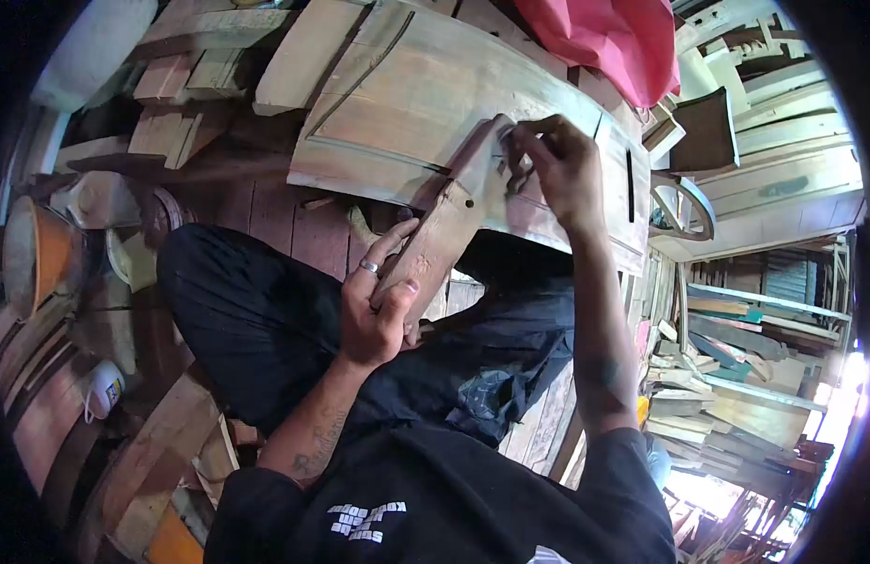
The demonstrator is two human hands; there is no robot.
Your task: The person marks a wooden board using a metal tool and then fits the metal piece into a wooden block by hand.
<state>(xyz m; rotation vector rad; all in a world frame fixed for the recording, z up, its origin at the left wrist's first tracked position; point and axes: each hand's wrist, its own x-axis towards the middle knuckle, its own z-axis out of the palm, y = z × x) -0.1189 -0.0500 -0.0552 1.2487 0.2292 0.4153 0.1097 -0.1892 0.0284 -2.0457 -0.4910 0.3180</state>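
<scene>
My left hand (377, 315), with a ring on one finger, is wrapped around the near end of a shaped wooden piece (433, 240). The piece tilts up and away from me and has a small dark round hole near its middle. Its narrower far end lies over a wide wooden panel (397, 103) with dark slots. Close beside that far end is my right hand (559, 162), its fingers bent together and smeared by motion. What they pinch, if anything, I cannot make out.
Pink cloth (609, 42) hangs at the top. Stacked wood planks (727, 395) fill the right side, and wooden blocks (186, 80) lie at the upper left. An orange-lined bowl (49, 254) and a white cup (104, 389) are at the left. My crossed legs are below the panel.
</scene>
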